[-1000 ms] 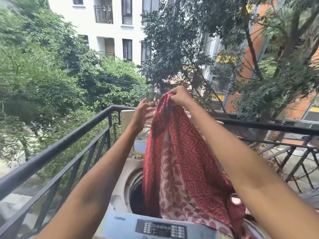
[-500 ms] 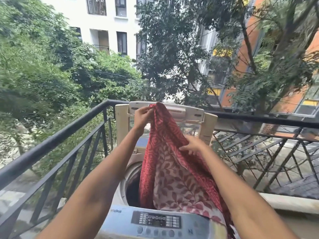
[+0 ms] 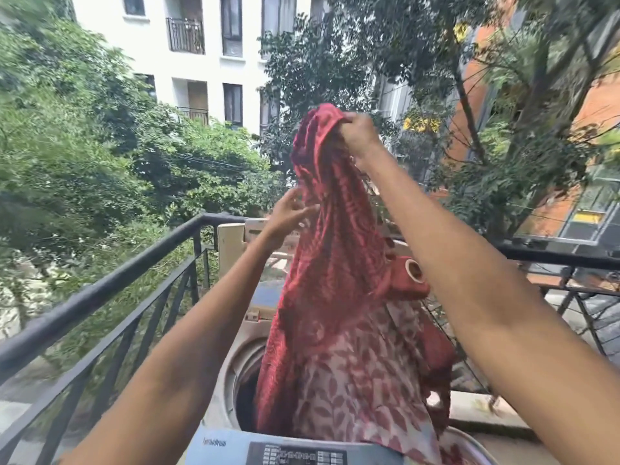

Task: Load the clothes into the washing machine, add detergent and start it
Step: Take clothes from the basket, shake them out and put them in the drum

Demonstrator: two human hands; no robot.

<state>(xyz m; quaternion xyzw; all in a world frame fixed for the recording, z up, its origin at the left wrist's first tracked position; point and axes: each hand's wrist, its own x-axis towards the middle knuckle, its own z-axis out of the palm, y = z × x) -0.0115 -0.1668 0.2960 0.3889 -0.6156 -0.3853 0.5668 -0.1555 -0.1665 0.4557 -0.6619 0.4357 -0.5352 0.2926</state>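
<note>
Red cloth (image 3: 339,263) hangs over the washing machine (image 3: 235,374); right hand (image 3: 357,132) grips its top, left hand (image 3: 288,218) spread wide beside it.

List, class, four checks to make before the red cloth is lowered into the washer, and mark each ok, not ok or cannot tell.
1. Lid raised behind the drum: ok.
2. Right hand grips the top of the red patterned cloth: ok.
3. Left hand has a hold on the cloth: not ok, fingers spread beside it.
4. Cloth's lower end inside the drum opening: ok.
5. Detergent added: cannot tell.
</note>
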